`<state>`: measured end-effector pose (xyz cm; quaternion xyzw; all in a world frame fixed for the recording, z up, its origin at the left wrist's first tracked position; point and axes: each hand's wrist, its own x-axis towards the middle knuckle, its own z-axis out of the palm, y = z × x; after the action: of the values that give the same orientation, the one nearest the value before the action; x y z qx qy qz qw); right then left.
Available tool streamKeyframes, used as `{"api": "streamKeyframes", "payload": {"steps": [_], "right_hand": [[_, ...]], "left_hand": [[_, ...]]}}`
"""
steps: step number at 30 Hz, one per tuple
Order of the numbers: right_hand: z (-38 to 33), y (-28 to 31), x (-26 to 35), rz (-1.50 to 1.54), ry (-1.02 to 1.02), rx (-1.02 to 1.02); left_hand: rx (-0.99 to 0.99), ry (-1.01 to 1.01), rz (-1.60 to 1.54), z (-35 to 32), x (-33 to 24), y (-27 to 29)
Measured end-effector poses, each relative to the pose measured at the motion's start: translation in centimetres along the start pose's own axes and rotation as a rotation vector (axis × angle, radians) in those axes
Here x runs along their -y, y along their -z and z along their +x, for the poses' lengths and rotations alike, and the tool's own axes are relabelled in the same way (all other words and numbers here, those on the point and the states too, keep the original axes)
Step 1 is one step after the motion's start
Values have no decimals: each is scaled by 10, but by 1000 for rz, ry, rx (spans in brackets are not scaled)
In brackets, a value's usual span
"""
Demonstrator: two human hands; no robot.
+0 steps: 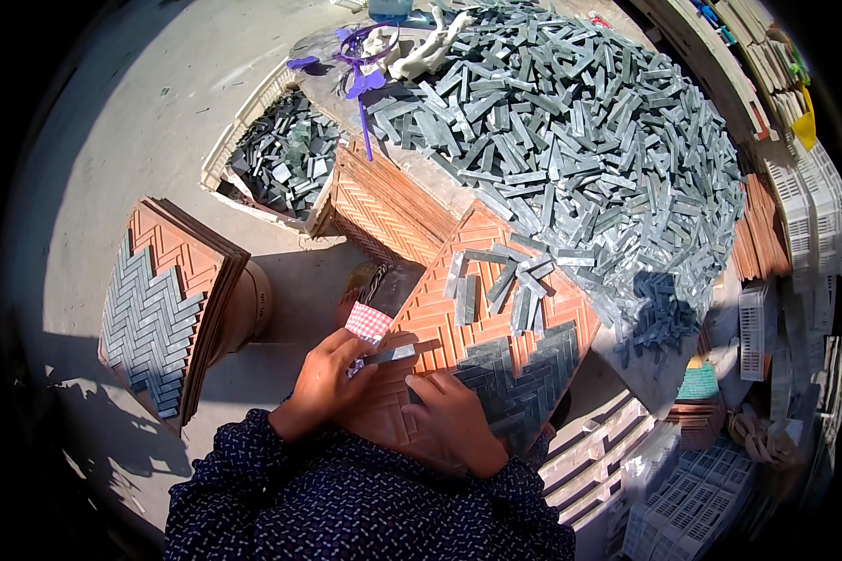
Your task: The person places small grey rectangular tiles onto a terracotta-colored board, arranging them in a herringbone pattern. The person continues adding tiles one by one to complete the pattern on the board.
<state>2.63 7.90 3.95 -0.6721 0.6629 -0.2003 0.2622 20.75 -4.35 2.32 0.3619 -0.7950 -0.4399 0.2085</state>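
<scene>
A grey stone strip (pixel 390 354) juts from between the thumb and fingers of my left hand (pixel 326 381), above the left side of an orange herringbone template board (pixel 421 323). My right hand (pixel 455 417) rests low over the board with its fingers curled; a dark sliver shows by the thumb, and what it grips is mostly hidden. Beside its fingers, dark strips (pixel 533 379) lie fitted in the board's slots. Several loose strips (pixel 507 280) are scattered on the board's upper part. A red-and-white checked cloth (pixel 369 323) lies just beyond my left hand.
A large heap of stone strips (pixel 571 122) covers the table beyond the board. At left stands a stack of templates topped with laid tiles (pixel 154 323). A white crate (pixel 217 159) holds stone scraps. More orange templates (pixel 384 201), a purple ring-shaped item (pixel 370 44) and white gloves (pixel 430 47) are beyond.
</scene>
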Motion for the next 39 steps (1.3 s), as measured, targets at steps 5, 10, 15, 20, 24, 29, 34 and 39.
{"api": "streamKeyframes", "payload": {"steps": [5, 10, 15, 20, 24, 29, 34, 39], "right_hand": [[-2, 12, -1, 67, -65, -22], [-19, 13, -13, 126, -151, -231], [-34, 14, -13, 203, -148, -307], [-37, 16, -9, 238, -144, -342], [-34, 15, -10, 252, -89, -363], [-17, 6, -6, 172, -7, -297], [16, -11, -8, 55, 153, -312], [28, -18, -12, 24, 107, -286]], "left_hand": [[0, -79, 63, -7, 3, 1], [-27, -171, 165, -20, 0, -6], [-30, -183, 210, -27, -5, -11], [-32, -192, 237, -26, -8, -11], [-41, -216, 247, -28, -7, -11], [-44, -246, 253, -30, -7, -11], [-67, -207, 237, -30, -7, -12], [-102, -202, 221, -23, -2, -13]]}}
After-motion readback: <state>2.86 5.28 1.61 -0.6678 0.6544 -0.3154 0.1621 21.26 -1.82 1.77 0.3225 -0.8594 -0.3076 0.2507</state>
